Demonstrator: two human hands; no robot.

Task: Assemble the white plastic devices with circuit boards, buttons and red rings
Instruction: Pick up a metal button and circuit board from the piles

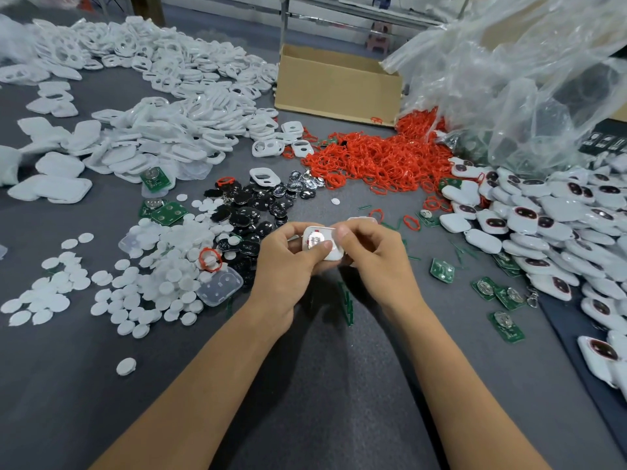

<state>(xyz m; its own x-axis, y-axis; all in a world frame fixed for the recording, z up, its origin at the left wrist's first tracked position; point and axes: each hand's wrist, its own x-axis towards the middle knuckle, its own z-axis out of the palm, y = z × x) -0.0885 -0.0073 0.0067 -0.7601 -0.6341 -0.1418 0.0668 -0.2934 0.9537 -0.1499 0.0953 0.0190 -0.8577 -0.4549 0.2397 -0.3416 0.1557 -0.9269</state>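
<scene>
both hands together at frame centre, left hand (288,262) and right hand (369,256) pinching one white device (322,244), red rings (376,161) piled above

I hold a white shell (322,244); red rings (373,157), green boards (505,325), grey counter (322,385), brown box (339,84).
</scene>
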